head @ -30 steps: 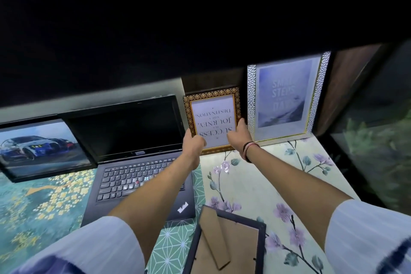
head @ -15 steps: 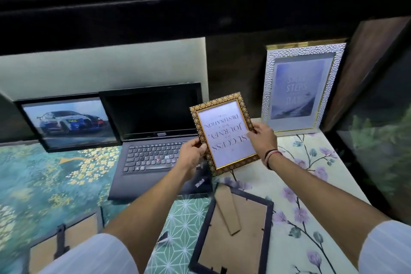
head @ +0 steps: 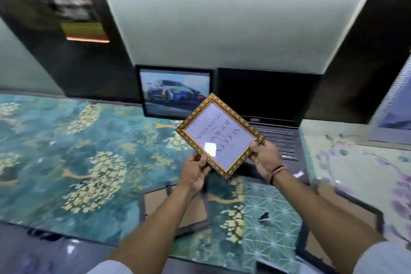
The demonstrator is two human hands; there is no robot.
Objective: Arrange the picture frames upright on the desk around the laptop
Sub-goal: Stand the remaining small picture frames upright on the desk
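I hold a small gold-patterned frame (head: 219, 134) with a text print in the air above the desk, tilted, its text upside down. My left hand (head: 195, 171) grips its lower left edge and my right hand (head: 264, 158) its lower right edge. Behind it the open black laptop (head: 270, 95) stands against the wall. A black frame with a car picture (head: 175, 91) stands upright just left of the laptop. A silver frame (head: 394, 109) stands at the far right, partly cut off. Two frames lie face down near me: one under my left arm (head: 155, 204), one at the right (head: 347, 204).
The desk is covered by patterned mats: teal with gold trees (head: 66, 151) on the left, green geometric (head: 266, 207) in the middle, pale floral (head: 367, 162) on the right. A dark shelf runs overhead. A small black object (head: 264, 217) lies on the green mat.
I lifted the gold frame from beside the silver frame and carried it left, in front of the laptop. My view swung left, so the car frame now sits near the centre.
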